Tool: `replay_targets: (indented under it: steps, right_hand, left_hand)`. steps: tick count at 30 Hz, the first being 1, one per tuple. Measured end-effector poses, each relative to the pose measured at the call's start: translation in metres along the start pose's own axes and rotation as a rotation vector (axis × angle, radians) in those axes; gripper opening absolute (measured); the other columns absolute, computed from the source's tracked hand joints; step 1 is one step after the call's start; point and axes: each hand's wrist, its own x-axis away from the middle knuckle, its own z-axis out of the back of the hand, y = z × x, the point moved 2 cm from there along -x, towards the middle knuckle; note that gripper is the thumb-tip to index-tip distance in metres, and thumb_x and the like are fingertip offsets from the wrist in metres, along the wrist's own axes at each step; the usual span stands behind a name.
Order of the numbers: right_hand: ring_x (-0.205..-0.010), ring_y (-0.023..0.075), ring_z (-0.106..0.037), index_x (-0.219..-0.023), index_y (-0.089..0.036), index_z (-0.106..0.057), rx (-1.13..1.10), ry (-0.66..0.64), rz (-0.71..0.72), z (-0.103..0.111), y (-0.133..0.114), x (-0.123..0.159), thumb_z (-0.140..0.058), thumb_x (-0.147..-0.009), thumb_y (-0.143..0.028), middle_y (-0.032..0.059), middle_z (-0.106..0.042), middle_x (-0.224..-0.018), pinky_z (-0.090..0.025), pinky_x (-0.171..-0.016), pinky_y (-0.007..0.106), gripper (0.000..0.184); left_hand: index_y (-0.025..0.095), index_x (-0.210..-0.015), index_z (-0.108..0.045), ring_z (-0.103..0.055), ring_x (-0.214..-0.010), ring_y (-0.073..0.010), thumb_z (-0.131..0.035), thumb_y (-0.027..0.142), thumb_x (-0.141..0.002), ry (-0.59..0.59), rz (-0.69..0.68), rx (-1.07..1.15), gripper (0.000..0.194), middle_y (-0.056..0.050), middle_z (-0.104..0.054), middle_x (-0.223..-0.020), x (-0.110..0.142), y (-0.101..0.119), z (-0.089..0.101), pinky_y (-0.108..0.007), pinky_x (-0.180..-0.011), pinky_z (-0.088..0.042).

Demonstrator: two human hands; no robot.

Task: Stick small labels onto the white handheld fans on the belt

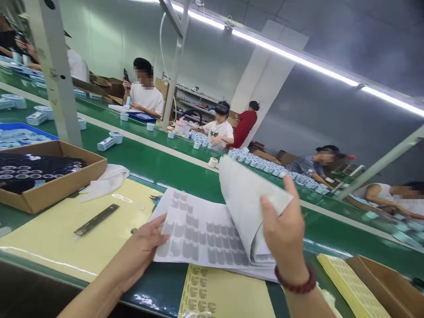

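Observation:
My right hand [285, 229] is closed on the edge of a white sheet [245, 198] and lifts it up and over from a stack. Below it lies a white sticker sheet [195, 229] with rows of grey labels. My left hand [145, 247] pinches that sheet's left edge, thumb on top. A red bead bracelet sits on my right wrist. The stack rests on the green bench just in front of me.
A yellow mat [76, 238] with a dark metal ruler [96, 219] lies to the left, beside a cardboard box [59, 187] of dark trays and a white cloth [106, 181]. Yellow label sheets [225, 296] lie near me. Several people sit along the far side of the green conveyor [165, 163].

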Motion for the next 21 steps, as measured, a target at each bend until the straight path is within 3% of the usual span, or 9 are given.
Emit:
replay_targets:
  steps: [2,6,12,13,15,17,19,21]
  right_hand:
    - [-0.128,0.0340,-0.056,-0.152,-0.012,-0.036,-0.006,0.135,-0.011,0.021,0.015,-0.033,-0.058,-0.092,-0.042,0.0182,-0.054,-0.143,-0.055,-0.094,0.046,0.070]
    - [-0.132,0.0303,-0.052,-0.151,-0.008,-0.033,-0.047,0.197,0.046,0.046,0.034,-0.071,-0.059,-0.090,-0.039,0.0199,-0.049,-0.147,-0.044,-0.108,0.048,0.073]
    - [-0.131,0.0284,-0.052,-0.150,-0.012,-0.036,0.032,0.185,0.172,0.040,0.019,-0.062,-0.054,-0.093,-0.037,0.0150,-0.048,-0.150,-0.041,-0.111,0.046,0.065]
    - [-0.123,0.0287,-0.058,-0.151,-0.013,-0.036,0.052,0.173,0.174,0.034,0.014,-0.057,-0.052,-0.094,-0.036,0.0151,-0.047,-0.150,-0.046,-0.106,0.045,0.064]
    - [-0.088,0.0255,-0.071,-0.152,-0.012,-0.033,0.088,0.105,0.162,0.019,0.002,-0.043,-0.047,-0.096,-0.034,0.0176,-0.048,-0.149,-0.059,-0.082,0.040,0.062]
    - [-0.052,0.0179,-0.062,-0.154,-0.011,-0.027,0.099,-0.007,0.169,-0.005,-0.012,-0.022,-0.039,-0.098,-0.032,0.0204,-0.057,-0.140,-0.056,-0.053,0.034,0.060]
    - [-0.040,0.0157,-0.054,-0.155,-0.009,-0.023,0.084,-0.120,0.234,-0.036,-0.027,0.008,-0.032,-0.101,-0.027,0.0175,-0.072,-0.114,-0.049,-0.041,0.031,0.057]
    - [-0.037,0.0167,-0.054,-0.155,-0.006,-0.018,0.070,-0.235,0.348,-0.070,-0.041,0.045,-0.030,-0.102,-0.018,0.0057,-0.074,-0.074,-0.045,-0.037,0.028,0.056]
  left_hand:
    - [0.021,-0.128,-0.063,-0.073,-0.097,-0.0280,-0.086,0.013,-0.058,0.034,0.025,-0.037,0.075,-0.007,-0.078,-0.104,-0.003,-0.002,0.010,-0.029,-0.074,-0.060]
    - [0.025,-0.133,-0.058,-0.073,-0.098,-0.0291,-0.088,0.020,-0.059,0.053,0.026,-0.073,0.080,-0.005,-0.078,-0.104,-0.010,-0.005,0.020,-0.030,-0.073,-0.061]
    - [0.026,-0.139,-0.053,-0.075,-0.079,-0.0249,-0.088,0.030,-0.063,0.120,-0.013,-0.200,0.084,-0.006,-0.080,-0.092,-0.017,0.006,0.025,-0.027,-0.068,-0.060]
    - [0.027,-0.140,-0.052,-0.075,-0.080,-0.0243,-0.088,0.029,-0.063,0.134,-0.031,-0.233,0.085,-0.005,-0.080,-0.091,-0.019,0.009,0.025,-0.026,-0.066,-0.059]
    - [0.026,-0.140,-0.053,-0.075,-0.081,-0.0220,-0.088,0.031,-0.065,0.159,-0.088,-0.295,0.083,-0.005,-0.080,-0.090,-0.021,0.015,0.025,-0.022,-0.066,-0.057]
    - [0.022,-0.138,-0.056,-0.074,-0.080,-0.0199,-0.088,0.033,-0.065,0.184,-0.138,-0.344,0.080,-0.005,-0.079,-0.086,-0.023,0.018,0.025,-0.020,-0.067,-0.056]
    - [0.017,-0.135,-0.058,-0.072,-0.077,-0.0183,-0.089,0.035,-0.063,0.207,-0.160,-0.350,0.081,-0.004,-0.079,-0.081,-0.024,0.021,0.024,-0.019,-0.068,-0.055]
    - [0.014,-0.134,-0.059,-0.070,-0.071,-0.0172,-0.090,0.035,-0.059,0.229,-0.140,-0.313,0.084,-0.004,-0.077,-0.077,-0.025,0.022,0.023,-0.020,-0.063,-0.054]
